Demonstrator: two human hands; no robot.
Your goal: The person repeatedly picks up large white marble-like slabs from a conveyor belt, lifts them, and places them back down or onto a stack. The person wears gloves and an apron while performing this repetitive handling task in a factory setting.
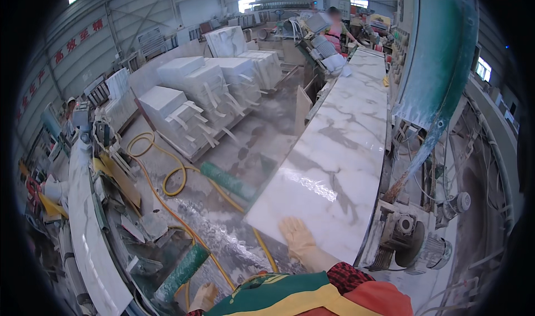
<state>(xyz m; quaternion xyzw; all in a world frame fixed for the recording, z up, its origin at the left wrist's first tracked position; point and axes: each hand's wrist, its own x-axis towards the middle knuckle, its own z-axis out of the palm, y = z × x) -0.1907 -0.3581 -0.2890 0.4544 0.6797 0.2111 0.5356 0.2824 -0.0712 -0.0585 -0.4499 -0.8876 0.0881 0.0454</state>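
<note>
One long slab of white marble with grey veins [334, 149] runs away from the person along a machine bed, its near end just in front of them and its far end close to another person standing at the machine. The right hand [298, 238], in a pale yellowish glove, lies flat on the slab's near left corner, fingers spread and extended, palm down; it presses on the polished face and grips nothing, which looks like a way to steady or guide the stone along its length. The left hand [203, 296], also gloved, hangs low beside the person's body near the lower edge of the view, next to a green roller [181, 272]; how far its fingers are curled cannot be told, and nothing is visibly held in it.

Along the slab's right edge sits the machine itself: a tall teal-green housing [440, 54] above, and motors with wheels [423, 243] by the near right corner. Left of the slab, a second green roller [228, 181] lies at bed height, placed to carry stone sliding past. Beyond it the wet floor holds a looping yellow hose [161, 171]. Farther back stand strapped stacks of white stone blocks [195, 99]. Another narrow marble strip [92, 232] curves along the far left.
</note>
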